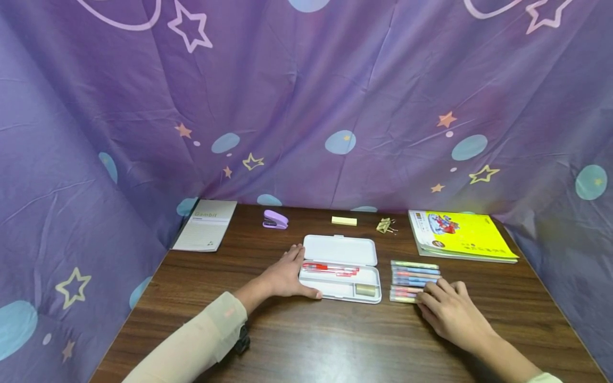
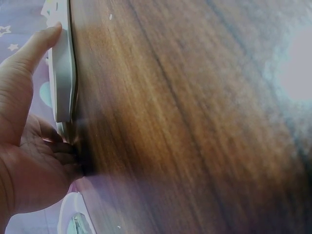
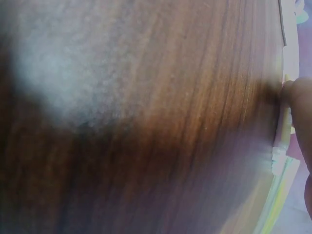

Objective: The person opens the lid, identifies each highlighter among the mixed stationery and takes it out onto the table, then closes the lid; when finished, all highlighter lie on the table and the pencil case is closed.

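A white pencil case (image 1: 330,291) lies with its lid (image 1: 340,250) folded back on the dark wooden table. Red pens (image 1: 330,268) fill its rear compartment, and a small yellowish block (image 1: 365,290) sits in the front right one. My left hand (image 1: 287,274) spans the case's left end, thumb along the front edge and fingers at the left side. To the right of the case lies a row of colored highlighter pens (image 1: 407,274). At their right ends, my right hand (image 1: 455,311) pinches the nearest yellow-tipped highlighter (image 1: 402,299); its fingertips partly cover the row.
Along the back stand a purple stapler (image 1: 275,219), a yellow sticky-note pad (image 1: 344,221) and gold binder clips (image 1: 384,225). A grey notebook (image 1: 203,226) lies at the back left, yellow-covered books (image 1: 464,236) at the back right. A purple patterned curtain (image 1: 306,106) surrounds the table.
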Available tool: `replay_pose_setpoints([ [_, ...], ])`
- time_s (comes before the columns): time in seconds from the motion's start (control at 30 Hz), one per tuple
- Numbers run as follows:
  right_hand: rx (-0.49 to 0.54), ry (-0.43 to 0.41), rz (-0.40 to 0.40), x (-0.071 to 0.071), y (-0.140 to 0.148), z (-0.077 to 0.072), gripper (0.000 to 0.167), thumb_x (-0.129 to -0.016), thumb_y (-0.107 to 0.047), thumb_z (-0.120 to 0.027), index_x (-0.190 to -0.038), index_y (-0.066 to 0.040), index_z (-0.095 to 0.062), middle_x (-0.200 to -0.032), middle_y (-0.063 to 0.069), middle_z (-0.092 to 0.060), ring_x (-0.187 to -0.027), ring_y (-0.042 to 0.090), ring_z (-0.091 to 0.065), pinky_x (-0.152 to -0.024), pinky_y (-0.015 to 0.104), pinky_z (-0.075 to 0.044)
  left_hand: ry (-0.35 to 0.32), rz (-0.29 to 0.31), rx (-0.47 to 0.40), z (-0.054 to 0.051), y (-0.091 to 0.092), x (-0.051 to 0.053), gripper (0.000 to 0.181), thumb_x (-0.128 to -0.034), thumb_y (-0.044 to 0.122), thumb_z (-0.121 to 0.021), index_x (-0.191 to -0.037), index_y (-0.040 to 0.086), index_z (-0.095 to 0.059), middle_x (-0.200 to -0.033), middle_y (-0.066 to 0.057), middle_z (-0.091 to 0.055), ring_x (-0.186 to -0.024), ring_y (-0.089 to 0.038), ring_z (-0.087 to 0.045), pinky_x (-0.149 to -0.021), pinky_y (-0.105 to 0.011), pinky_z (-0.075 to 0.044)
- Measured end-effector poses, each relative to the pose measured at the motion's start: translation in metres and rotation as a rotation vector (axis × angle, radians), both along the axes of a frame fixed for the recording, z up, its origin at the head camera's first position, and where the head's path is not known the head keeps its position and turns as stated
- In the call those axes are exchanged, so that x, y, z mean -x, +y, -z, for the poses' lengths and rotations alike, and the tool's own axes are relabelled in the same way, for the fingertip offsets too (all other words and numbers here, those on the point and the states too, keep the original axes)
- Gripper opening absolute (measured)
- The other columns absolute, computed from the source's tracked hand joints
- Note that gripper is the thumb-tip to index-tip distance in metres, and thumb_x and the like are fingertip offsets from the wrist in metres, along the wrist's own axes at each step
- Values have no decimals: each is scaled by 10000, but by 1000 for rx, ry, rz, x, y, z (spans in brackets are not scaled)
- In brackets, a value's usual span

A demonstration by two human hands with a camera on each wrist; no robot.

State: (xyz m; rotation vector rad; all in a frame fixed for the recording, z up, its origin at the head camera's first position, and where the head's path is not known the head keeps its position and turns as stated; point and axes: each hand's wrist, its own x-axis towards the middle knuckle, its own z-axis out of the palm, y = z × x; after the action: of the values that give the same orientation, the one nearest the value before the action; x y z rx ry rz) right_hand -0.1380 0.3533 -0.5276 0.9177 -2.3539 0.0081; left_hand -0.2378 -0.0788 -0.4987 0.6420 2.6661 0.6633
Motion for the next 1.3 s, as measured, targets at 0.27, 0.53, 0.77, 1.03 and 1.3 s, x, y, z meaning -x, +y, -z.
replay_pose_setpoints([
  [0.27, -4, -6, 3, -1, 1, -1, 740, -1202, -513, -159, -999, -160, -777, -936, -24, -684, -870, 208, -564, -746, 375, -324, 5, 3, 1, 1, 0, 1, 1447, -798, 748, -874, -1759, -23, -115, -1852, -238, -121, -1737, -414, -102, -1400, -579, -222],
  [0.53, 1, -5, 2, -2, 2, 1, 715, -1207, -502, -186, -981, -158, -770, -930, -26, -672, -866, 206, -562, -738, 357, -302, 7, 3, 5, 1, 0, 1, 1452, -796, 750, -876, -1759, -24, -113, -1852, -236, -122, -1737, -408, -102, -1403, -569, -220],
  [0.77, 12, -9, 5, -2, 2, 1, 681, -1209, -500, -223, -975, -170, -771, -924, -36, -665, -852, 197, -543, -731, 341, -268, 9, 4, 7, 1, 0, 1, 1450, -796, 752, -875, -1761, -16, -113, -1854, -230, -120, -1737, -405, -102, -1400, -576, -218],
  [1.03, 20, -9, 2, -1, 3, 0, 673, -1209, -497, -241, -982, -171, -784, -925, -38, -680, -852, 195, -539, -729, 333, -253, 12, 3, 6, 1, 0, 1, 1440, -797, 724, -887, -1754, -36, -125, -1846, -252, -134, -1734, -425, -116, -1398, -584, -227],
  [1.3, 45, 1, 4, 0, 2, 1, 614, -1204, -514, -302, -982, -193, -775, -902, -61, -651, -853, 198, -544, -718, 351, -283, 9, 5, 5, 2, -1, 1, 1444, -795, 745, -877, -1758, -23, -125, -1852, -238, -125, -1735, -419, -105, -1400, -577, -223],
])
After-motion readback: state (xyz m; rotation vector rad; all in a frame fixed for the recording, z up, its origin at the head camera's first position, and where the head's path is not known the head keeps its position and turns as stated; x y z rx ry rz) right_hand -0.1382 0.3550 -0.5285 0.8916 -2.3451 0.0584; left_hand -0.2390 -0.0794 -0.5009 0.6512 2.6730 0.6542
